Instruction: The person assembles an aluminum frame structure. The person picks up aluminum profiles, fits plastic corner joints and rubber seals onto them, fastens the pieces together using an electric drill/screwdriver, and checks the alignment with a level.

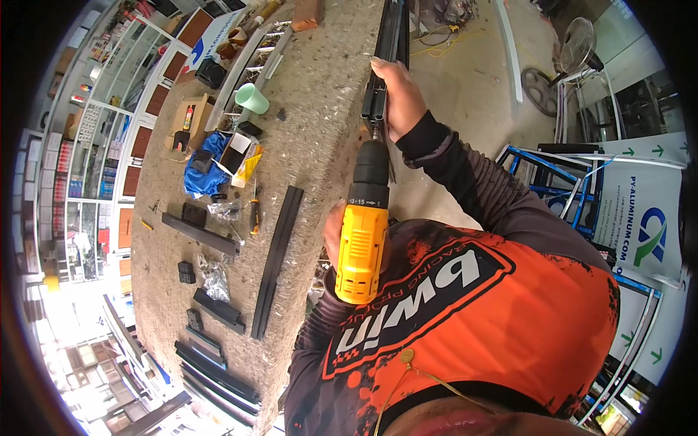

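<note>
My left hand grips a yellow and black cordless drill. Its chuck points up at the near end of a long black metal profile that lies along the right edge of the speckled worktable. My right hand is clamped around that profile just above the drill's tip. The bit itself is hidden between the chuck and the profile end. My orange and black shirt fills the lower right of the view.
More black profiles and short offcuts lie on the table, with a green cup, a blue cloth, a screwdriver and bags of fittings. A fan and a blue rack stand on the right.
</note>
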Demonstrator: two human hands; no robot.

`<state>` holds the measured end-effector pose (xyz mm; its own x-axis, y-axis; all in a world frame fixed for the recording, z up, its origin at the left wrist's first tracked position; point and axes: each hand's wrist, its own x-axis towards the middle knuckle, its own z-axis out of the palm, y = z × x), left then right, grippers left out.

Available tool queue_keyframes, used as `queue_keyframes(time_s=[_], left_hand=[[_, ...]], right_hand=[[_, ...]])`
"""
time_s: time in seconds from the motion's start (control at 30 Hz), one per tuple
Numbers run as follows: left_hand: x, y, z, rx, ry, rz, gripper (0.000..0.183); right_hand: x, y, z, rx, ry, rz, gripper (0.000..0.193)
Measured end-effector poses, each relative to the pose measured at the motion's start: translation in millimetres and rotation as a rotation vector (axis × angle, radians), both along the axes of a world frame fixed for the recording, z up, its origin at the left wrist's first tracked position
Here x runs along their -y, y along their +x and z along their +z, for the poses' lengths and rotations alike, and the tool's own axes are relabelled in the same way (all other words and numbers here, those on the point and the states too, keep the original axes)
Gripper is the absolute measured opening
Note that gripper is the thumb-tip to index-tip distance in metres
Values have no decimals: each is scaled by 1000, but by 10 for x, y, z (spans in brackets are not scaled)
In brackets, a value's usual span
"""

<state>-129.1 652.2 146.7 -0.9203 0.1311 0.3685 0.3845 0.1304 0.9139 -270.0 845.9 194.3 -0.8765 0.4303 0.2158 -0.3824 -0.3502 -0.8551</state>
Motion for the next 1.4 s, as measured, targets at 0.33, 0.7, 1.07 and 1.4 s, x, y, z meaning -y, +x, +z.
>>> queue_keyframes(time_s=[0.33,0.7,1.07,1.4], left_hand=[[-40,-222,-17,-176,-56,-41,59],[433,16,-127,-309,-213,68,74],[2313,674,-997,124,-200,808,90],[4307,1406,-1443,639,-685,1236,91]], right_hand=[[-63,-89,116,33,-125,76,28],[-426,-247,-112,85,-370,72,30],[-392,-246,-1081,109,718,-213,37],[123,-556,-1293,193,1413,162,68]])
